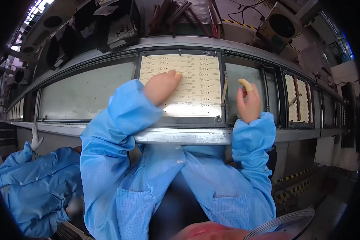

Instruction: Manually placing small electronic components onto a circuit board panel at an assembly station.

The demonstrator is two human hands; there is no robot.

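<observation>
The left hand lies flat on a pale printed sheet, fingers pressed down near the sheet's upper left part; its grip is released, nothing held, the fingertips wearing yellowish finger covers. The sheet sits in a dark frame on a long metal conveyor line that runs left to right across the view, and the sheet fills most of the frame's window. The right hand is raised just to the right of the sheet, over a bare grey panel, apart from the sheet; its fingers are loosely curled with the forefinger up, a yellowish cover on it, and nothing visibly in its grip. Both forearms are in light blue sleeves and rest across the line's front rail. Further right, a second frame holds similar pale sheets. At the lower left, another person in a blue coat stands beside the line, one gloved hand at the rail.
</observation>
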